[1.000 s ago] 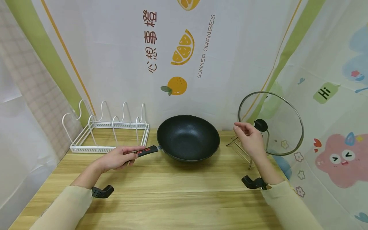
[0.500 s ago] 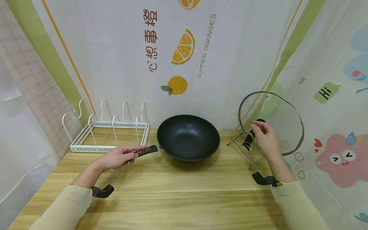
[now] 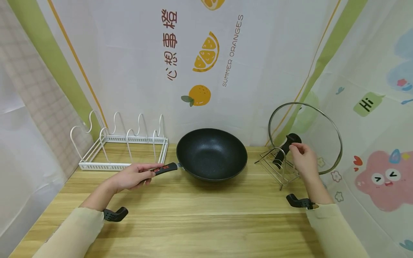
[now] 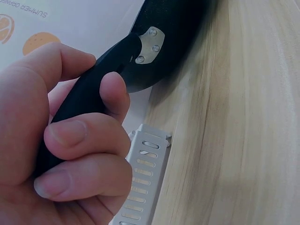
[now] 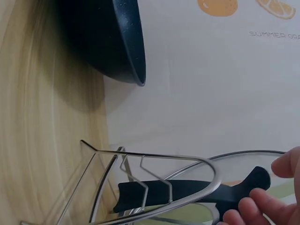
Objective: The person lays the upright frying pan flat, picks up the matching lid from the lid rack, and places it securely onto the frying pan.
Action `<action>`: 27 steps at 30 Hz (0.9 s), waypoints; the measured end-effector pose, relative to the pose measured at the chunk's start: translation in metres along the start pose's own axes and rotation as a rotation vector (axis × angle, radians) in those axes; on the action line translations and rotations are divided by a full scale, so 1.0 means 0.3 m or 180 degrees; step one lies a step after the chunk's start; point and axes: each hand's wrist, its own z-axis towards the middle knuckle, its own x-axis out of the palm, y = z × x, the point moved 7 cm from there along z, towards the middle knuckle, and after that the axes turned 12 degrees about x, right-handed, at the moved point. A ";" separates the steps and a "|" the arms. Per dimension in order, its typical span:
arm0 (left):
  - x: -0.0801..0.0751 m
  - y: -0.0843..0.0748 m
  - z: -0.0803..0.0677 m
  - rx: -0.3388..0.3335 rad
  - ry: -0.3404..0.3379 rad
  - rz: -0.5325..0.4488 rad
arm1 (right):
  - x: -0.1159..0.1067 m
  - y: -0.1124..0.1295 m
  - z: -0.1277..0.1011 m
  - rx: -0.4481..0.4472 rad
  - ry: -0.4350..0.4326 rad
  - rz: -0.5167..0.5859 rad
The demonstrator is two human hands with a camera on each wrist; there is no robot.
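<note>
My left hand (image 3: 133,177) grips the black handle (image 3: 166,168) of a black wok (image 3: 211,154), which sits upright on the wooden table. In the left wrist view, fingers curl round that handle (image 4: 89,96). A glass lid with a thin metal rim (image 3: 340,143) stands on edge in a small wire rack (image 3: 283,173) at right. My right hand (image 3: 304,161) is at the upper end of the lid's black handle (image 3: 282,156). Fingertips (image 5: 258,194) overlap that handle in the right wrist view, while a small gap shows beside the thumb.
A white rack (image 3: 106,167) with several curved uprights stands at the back left. Printed cloth (image 3: 135,79) hangs behind the table, and another patterned cloth (image 3: 371,136) lines the right side. Wooden tabletop (image 3: 200,222) extends in front of the wok.
My right hand has moved right from the lid's left side, past its handle, then slightly down, uncovering the handle's upper end. The left hand, wok and lid stay put.
</note>
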 end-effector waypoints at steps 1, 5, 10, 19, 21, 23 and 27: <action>-0.001 -0.002 0.000 0.0016 -0.0001 0.0018 | 0.001 -0.005 0.002 0.0007 -0.0013 -0.0028; -0.003 -0.003 0.000 0.0017 -0.0016 0.0050 | 0.008 -0.034 0.015 0.0110 -0.0032 -0.0091; -0.001 -0.004 0.003 0.0012 0.0000 0.0041 | 0.020 -0.067 0.024 0.0340 0.0095 -0.0018; 0.000 -0.009 0.003 0.0029 0.0030 0.0033 | 0.088 -0.089 0.063 0.0530 0.0782 0.0315; 0.001 -0.009 0.002 0.0026 0.0029 0.0013 | 0.105 -0.096 0.075 0.0577 0.0946 0.0458; 0.001 -0.008 0.002 0.0021 0.0026 0.0014 | 0.120 -0.101 0.088 0.0617 0.1095 0.0657; 0.002 -0.005 0.000 -0.0026 0.0003 -0.0018 | 0.139 -0.103 0.112 0.0653 0.1278 0.1224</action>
